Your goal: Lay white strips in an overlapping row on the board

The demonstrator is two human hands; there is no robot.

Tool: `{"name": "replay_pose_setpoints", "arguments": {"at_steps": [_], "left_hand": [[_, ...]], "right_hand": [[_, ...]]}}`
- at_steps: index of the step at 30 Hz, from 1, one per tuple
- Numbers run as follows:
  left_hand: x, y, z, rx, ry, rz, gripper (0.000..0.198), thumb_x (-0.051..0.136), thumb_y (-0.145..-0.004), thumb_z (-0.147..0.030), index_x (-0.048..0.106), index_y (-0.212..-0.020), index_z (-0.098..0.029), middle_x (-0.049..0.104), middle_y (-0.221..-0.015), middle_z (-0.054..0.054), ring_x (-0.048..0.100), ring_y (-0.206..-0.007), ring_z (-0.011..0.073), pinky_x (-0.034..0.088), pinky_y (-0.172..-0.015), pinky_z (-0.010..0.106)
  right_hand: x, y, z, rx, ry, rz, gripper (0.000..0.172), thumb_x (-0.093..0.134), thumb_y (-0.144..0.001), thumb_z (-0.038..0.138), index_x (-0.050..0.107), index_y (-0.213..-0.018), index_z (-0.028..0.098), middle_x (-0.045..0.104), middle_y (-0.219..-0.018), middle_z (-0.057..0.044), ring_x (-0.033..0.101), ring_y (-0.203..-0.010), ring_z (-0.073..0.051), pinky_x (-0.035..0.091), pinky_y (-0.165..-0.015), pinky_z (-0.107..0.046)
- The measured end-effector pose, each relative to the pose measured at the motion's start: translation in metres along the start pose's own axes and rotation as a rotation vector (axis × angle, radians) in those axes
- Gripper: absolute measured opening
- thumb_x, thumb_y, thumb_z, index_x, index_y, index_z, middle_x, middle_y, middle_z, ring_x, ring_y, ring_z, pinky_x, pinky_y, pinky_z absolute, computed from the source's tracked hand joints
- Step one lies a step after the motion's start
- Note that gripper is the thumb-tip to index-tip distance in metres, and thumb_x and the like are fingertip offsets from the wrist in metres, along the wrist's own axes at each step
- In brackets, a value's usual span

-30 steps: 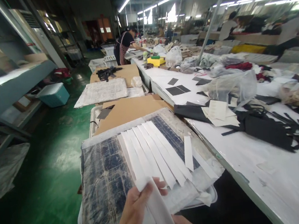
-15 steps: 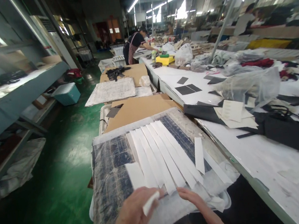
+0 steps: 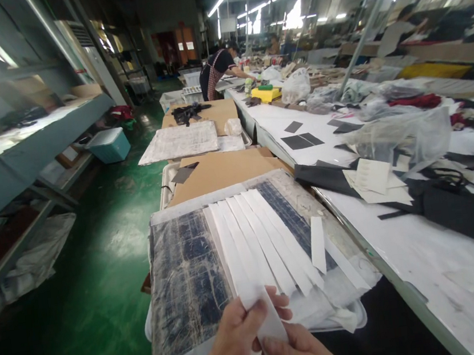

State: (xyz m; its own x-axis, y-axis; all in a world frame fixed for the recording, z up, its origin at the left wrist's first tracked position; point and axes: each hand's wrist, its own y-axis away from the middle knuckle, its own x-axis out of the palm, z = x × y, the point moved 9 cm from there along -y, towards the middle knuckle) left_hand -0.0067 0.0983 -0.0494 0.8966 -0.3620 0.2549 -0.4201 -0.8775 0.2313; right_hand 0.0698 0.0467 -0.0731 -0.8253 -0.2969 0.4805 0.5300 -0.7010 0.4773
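Note:
Both hands grip one white strip at the near edge of the dark, worn board. My left hand is closed on its upper part, thumb on top. Lower down, my right hand pinches the same strip between thumb and fingers. Beyond them, several long white strips lie fanned side by side on the board. A shorter white piece rests apart at their right. The strip's lower end runs out of the frame's bottom.
Brown cardboard lies just behind the board. A long white table on the right carries black material, cream cards and plastic bags. Farther off, a person leans over the table. Green floor runs along the left.
The hands have come together onto one white strip held between them. Earlier they were apart, the left with a small white piece. The short wide piece at the strips' left no longer shows there.

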Motion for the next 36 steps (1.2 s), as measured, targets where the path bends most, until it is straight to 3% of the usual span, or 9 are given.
{"name": "replay_pose_setpoints", "arguments": {"at_steps": [5, 8, 11, 15, 19, 23, 29, 32, 36], "left_hand": [[0.003, 0.003, -0.027, 0.421, -0.393, 0.140, 0.040, 0.065, -0.087, -0.030, 0.063, -0.128, -0.029, 0.062, -0.137, 0.008, 0.050, -0.134, 0.0287, 0.014, -0.122, 0.055], [-0.011, -0.003, 0.000, 0.108, -0.056, -0.050, 0.053, 0.060, -0.090, -0.036, 0.050, -0.140, -0.022, 0.059, -0.139, 0.016, 0.057, -0.127, 0.0301, 0.042, -0.109, 0.051], [-0.002, 0.004, 0.028, -0.182, 0.175, -0.102, 0.049, 0.054, -0.091, -0.050, 0.063, -0.125, -0.015, 0.070, -0.120, 0.019, 0.067, -0.107, 0.0307, 0.053, -0.095, 0.046], [0.003, 0.009, 0.018, -0.057, -0.023, -0.095, 0.045, 0.068, -0.078, -0.058, 0.077, -0.102, -0.020, 0.073, -0.112, 0.014, 0.064, -0.110, 0.0314, 0.050, -0.097, 0.039], [-0.006, 0.011, 0.033, -0.114, 0.095, -0.177, 0.048, 0.061, -0.087, -0.052, 0.063, -0.127, -0.026, 0.070, -0.119, 0.011, 0.065, -0.105, 0.0251, 0.053, -0.084, 0.032], [-0.012, 0.011, 0.047, -0.175, 0.037, -0.197, 0.047, 0.055, -0.090, -0.054, 0.068, -0.118, -0.019, 0.074, -0.100, 0.011, 0.065, -0.073, 0.0180, 0.052, -0.065, 0.029], [-0.009, 0.010, 0.008, 0.195, -0.223, -0.022, 0.042, 0.073, -0.078, -0.046, 0.073, -0.114, -0.025, 0.071, -0.120, 0.014, 0.062, -0.115, 0.0324, 0.039, -0.109, 0.049], [-0.016, 0.005, 0.025, -0.020, 0.018, -0.124, 0.055, 0.066, -0.083, -0.048, 0.060, -0.131, -0.022, 0.068, -0.122, 0.017, 0.069, -0.076, 0.0219, 0.057, -0.064, 0.034], [-0.008, 0.003, 0.049, -0.197, 0.375, -0.173, 0.044, 0.064, -0.086, -0.045, 0.067, -0.113, -0.010, 0.072, -0.105, 0.018, 0.055, -0.053, 0.0101, 0.038, -0.038, 0.019]], "right_hand": [[0.000, 0.003, 0.015, -0.090, 0.030, -0.073, 0.040, 0.068, -0.084, 0.052, 0.067, -0.094, 0.013, 0.067, -0.074, -0.003, 0.059, -0.065, -0.014, 0.046, -0.067, -0.027], [0.001, 0.003, 0.005, -0.026, 0.043, -0.055, 0.046, 0.059, -0.088, 0.058, 0.064, -0.101, 0.014, 0.066, -0.075, -0.003, 0.056, -0.059, -0.011, 0.043, -0.060, -0.025], [0.000, 0.002, -0.006, 0.005, -0.039, -0.011, 0.048, 0.063, -0.086, 0.058, 0.063, -0.106, 0.014, 0.066, -0.077, -0.004, 0.057, -0.060, -0.011, 0.041, -0.058, -0.023], [-0.001, 0.001, -0.013, -0.016, -0.165, 0.016, 0.047, 0.070, -0.082, 0.053, 0.064, -0.107, 0.014, 0.068, -0.081, -0.005, 0.060, -0.067, -0.011, 0.042, -0.063, -0.023], [-0.008, -0.002, -0.017, 0.035, -0.083, -0.092, 0.044, 0.065, -0.086, 0.054, 0.066, -0.093, 0.011, 0.067, -0.071, -0.004, 0.058, -0.055, -0.009, 0.040, -0.054, -0.020], [-0.008, -0.005, -0.015, 0.021, -0.058, -0.061, 0.048, 0.064, -0.085, 0.058, 0.065, -0.093, 0.010, 0.066, -0.069, -0.005, 0.058, -0.053, -0.011, 0.041, -0.052, -0.022], [-0.020, -0.007, -0.009, -0.048, 0.010, -0.126, 0.042, 0.075, -0.076, 0.053, 0.069, -0.090, 0.014, 0.069, -0.078, -0.004, 0.062, -0.070, -0.017, 0.048, -0.069, -0.029], [-0.016, -0.009, -0.011, 0.042, 0.088, -0.103, 0.051, 0.055, -0.089, 0.061, 0.066, -0.083, 0.012, 0.063, -0.063, -0.002, 0.055, -0.052, -0.011, 0.041, -0.053, -0.024], [-0.008, -0.010, -0.004, 0.053, 0.116, -0.027, 0.050, 0.058, -0.087, 0.060, 0.063, -0.101, 0.013, 0.066, -0.071, -0.003, 0.059, -0.054, -0.011, 0.045, -0.053, -0.022]]}}
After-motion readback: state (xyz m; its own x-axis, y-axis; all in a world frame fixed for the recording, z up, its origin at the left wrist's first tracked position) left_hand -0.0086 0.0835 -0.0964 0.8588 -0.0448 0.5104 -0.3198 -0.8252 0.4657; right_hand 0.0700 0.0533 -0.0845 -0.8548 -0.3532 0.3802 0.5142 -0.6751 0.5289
